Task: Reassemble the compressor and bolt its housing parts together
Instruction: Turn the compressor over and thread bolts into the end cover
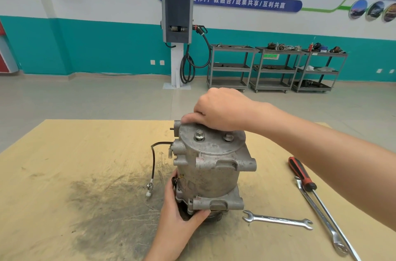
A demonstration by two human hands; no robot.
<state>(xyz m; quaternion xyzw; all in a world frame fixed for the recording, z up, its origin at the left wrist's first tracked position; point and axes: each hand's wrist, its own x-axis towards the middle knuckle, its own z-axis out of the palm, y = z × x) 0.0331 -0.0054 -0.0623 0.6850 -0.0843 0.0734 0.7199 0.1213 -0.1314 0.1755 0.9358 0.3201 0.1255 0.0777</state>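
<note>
compressor (211,166) upright mid-bench on its pulley end | left hand (182,215) curls round the bottom flange | right hand (218,111) fingers curled on end cover (205,143) rim | I judge it heavy, rigid, greasy: hold flanges, never the wire (153,160)

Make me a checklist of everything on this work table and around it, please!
Surface: cardboard sheet, tan, with a dark grease smear in front of the compressor.
Job's things: compressor stands upright; two bolts show on its top cover.
Clutter: open-ended wrench, longer wrench and red-handled screwdriver lie to the right.
Hands: left hand grips the compressor's base; right hand rests on its top.
Cables: black wire with a white plug hangs off the compressor's left side.
Surroundings: charging post, three metal carts, teal wall.
</note>
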